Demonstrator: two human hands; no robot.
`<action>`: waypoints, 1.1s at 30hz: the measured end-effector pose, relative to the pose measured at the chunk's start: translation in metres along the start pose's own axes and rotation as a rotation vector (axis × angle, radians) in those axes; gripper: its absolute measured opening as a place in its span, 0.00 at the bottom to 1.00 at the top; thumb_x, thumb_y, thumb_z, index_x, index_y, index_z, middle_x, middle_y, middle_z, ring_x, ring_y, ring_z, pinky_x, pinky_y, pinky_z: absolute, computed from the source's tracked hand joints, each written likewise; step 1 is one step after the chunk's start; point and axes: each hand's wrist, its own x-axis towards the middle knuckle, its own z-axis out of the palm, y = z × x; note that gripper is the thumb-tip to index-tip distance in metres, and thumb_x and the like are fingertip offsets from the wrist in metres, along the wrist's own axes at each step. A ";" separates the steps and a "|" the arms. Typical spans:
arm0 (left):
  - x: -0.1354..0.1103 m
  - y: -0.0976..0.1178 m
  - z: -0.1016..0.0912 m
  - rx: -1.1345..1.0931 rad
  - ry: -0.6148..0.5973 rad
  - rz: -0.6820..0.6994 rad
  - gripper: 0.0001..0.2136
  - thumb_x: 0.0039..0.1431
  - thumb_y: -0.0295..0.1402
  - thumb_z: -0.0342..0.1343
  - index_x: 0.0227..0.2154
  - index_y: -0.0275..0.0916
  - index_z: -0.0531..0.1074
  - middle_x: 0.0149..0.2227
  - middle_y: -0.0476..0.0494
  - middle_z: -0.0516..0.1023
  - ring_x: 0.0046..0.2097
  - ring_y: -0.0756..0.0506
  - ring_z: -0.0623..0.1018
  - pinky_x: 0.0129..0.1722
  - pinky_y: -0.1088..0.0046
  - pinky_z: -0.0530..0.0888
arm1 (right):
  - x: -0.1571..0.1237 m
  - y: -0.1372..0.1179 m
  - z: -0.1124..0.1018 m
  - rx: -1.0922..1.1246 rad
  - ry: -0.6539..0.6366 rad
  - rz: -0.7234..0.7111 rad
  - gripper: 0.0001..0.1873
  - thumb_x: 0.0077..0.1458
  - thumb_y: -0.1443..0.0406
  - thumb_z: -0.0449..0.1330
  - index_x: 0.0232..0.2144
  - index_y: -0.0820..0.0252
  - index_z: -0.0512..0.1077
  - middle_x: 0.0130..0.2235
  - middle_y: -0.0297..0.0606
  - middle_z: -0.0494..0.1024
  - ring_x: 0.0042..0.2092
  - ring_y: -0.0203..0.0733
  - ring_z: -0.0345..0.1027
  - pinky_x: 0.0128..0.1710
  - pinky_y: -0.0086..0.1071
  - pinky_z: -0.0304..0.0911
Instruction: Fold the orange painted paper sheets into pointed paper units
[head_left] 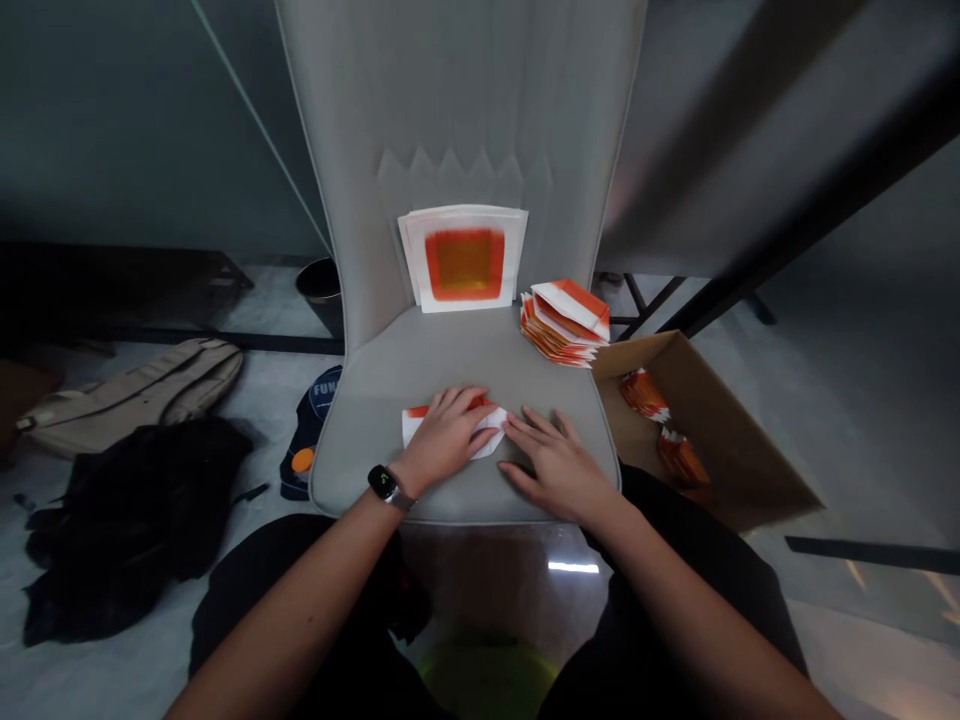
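My left hand [446, 435], with a black smartwatch [386, 486] on its wrist, presses down on a folded white and orange paper [489, 432] lying on the grey chair seat [465, 350]. My right hand [555, 465] rests flat on the seat, its fingertips at the paper's right end. Behind them, a stack of white sheets [463, 258] with orange-bordered squares leans upright against the chair back. A pile of folded orange and white papers [562, 322] sits at the seat's back right corner. Part of the folded paper is hidden under my left hand.
An open cardboard box [705, 430] beside the chair's right side holds bundles of folded orange papers [643, 394]. On the floor at left lie a beige bag [127, 400], black cloth [127, 520] and a dark cap [309, 425]. A dark bin [322, 295] stands behind the chair.
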 end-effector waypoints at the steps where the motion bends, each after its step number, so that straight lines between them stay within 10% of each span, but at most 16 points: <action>1: 0.000 0.000 0.000 0.012 0.000 -0.007 0.15 0.70 0.39 0.54 0.55 0.41 0.74 0.60 0.39 0.71 0.62 0.37 0.68 0.59 0.54 0.68 | -0.001 0.000 0.000 0.009 -0.003 0.005 0.30 0.66 0.56 0.57 0.67 0.56 0.63 0.67 0.44 0.67 0.71 0.60 0.53 0.68 0.66 0.43; 17: -0.002 0.002 -0.019 0.021 -0.038 -0.127 0.16 0.70 0.39 0.54 0.56 0.42 0.75 0.65 0.38 0.67 0.66 0.34 0.64 0.62 0.49 0.65 | 0.021 0.002 -0.023 0.080 -0.033 0.042 0.13 0.64 0.59 0.59 0.48 0.49 0.80 0.52 0.39 0.82 0.60 0.59 0.68 0.65 0.75 0.35; 24: -0.044 -0.064 -0.078 -0.217 0.049 -0.546 0.14 0.66 0.34 0.50 0.49 0.37 0.75 0.43 0.41 0.78 0.45 0.41 0.78 0.49 0.61 0.75 | 0.057 0.007 -0.018 0.134 0.044 0.113 0.14 0.64 0.65 0.56 0.35 0.55 0.82 0.38 0.41 0.84 0.42 0.49 0.75 0.47 0.44 0.66; 33: -0.062 -0.062 -0.052 -0.312 -0.035 -0.548 0.20 0.62 0.44 0.60 0.51 0.37 0.75 0.42 0.41 0.79 0.43 0.41 0.78 0.45 0.62 0.75 | 0.077 0.026 -0.001 0.507 0.011 0.382 0.14 0.50 0.63 0.67 0.41 0.61 0.78 0.30 0.35 0.79 0.29 0.39 0.71 0.28 0.31 0.60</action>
